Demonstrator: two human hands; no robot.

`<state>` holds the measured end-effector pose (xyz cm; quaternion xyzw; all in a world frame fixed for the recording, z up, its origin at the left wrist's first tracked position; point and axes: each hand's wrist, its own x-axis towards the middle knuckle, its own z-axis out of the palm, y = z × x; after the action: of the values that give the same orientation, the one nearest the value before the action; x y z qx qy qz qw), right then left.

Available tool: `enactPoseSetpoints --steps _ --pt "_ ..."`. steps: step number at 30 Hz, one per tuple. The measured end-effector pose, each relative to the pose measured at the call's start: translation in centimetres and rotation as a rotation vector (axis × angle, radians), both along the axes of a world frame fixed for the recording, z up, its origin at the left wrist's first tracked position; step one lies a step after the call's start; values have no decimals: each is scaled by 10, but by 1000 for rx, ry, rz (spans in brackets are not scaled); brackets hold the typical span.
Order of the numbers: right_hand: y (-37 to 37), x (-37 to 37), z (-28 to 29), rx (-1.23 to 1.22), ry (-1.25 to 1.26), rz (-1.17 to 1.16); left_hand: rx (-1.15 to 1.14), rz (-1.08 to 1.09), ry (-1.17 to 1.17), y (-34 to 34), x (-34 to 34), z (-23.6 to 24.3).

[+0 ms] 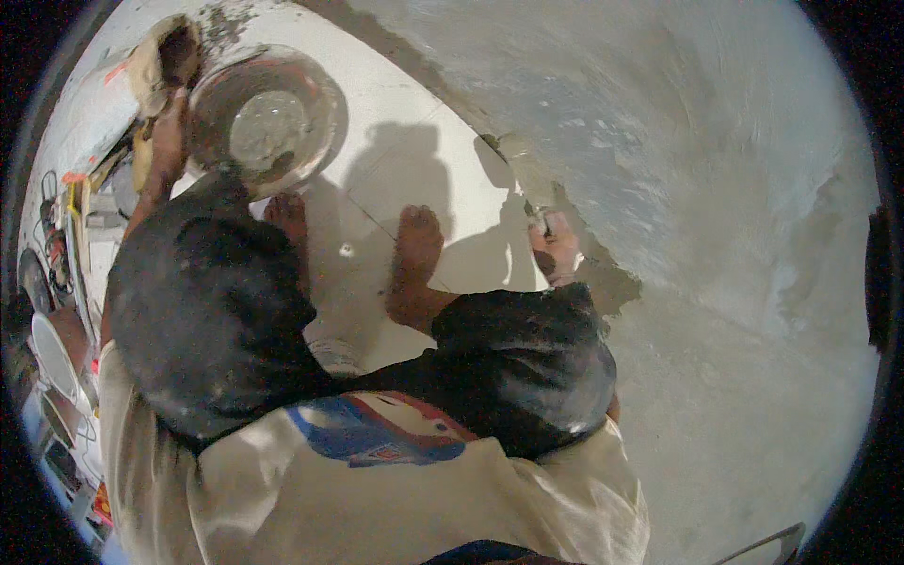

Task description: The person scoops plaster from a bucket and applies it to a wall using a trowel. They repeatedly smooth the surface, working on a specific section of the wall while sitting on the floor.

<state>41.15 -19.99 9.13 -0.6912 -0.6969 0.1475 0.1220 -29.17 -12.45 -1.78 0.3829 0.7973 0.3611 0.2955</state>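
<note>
My left hand (168, 132) reaches to the upper left, between the rim of a round metal basin (330, 113) and a dusty beige sack (155, 66); its fingers are too indistinct to read. Grey wet mortar (268, 132) lies in the basin. My right hand (556, 247) is closed on a small tool (540, 217), whose shape is unclear, at the edge where the white tiled floor (377, 85) meets a smooth grey cement surface (716, 169). A damp grey band with ragged edges runs along that border, beside and below the hand.
My bare feet (416, 240) rest on the tiles between my bent knees. Along the left lie assorted tools, cables and round white objects (58, 353), close by my side. Grey cement fills the right side of the view, with a dark bent object (782, 541) at the lower right edge.
</note>
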Motion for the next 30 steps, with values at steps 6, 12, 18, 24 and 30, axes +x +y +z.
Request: enactPoseSetpoints --steps 6,12,18,24,30 --pt "-1 46 -82 -84 -302 22 8 28 -110 5 -26 -27" --pt "20 72 -99 -151 -218 54 -95 -91 83 6 -43 -28" --pt "35 73 -73 -286 -320 -26 -117 10 -78 16 -14 -20" --pt "44 71 -81 -275 -384 -28 -139 49 -63 4 -38 -22" --pt "13 68 -81 -62 -251 -55 -226 208 -183 13 -15 -5"
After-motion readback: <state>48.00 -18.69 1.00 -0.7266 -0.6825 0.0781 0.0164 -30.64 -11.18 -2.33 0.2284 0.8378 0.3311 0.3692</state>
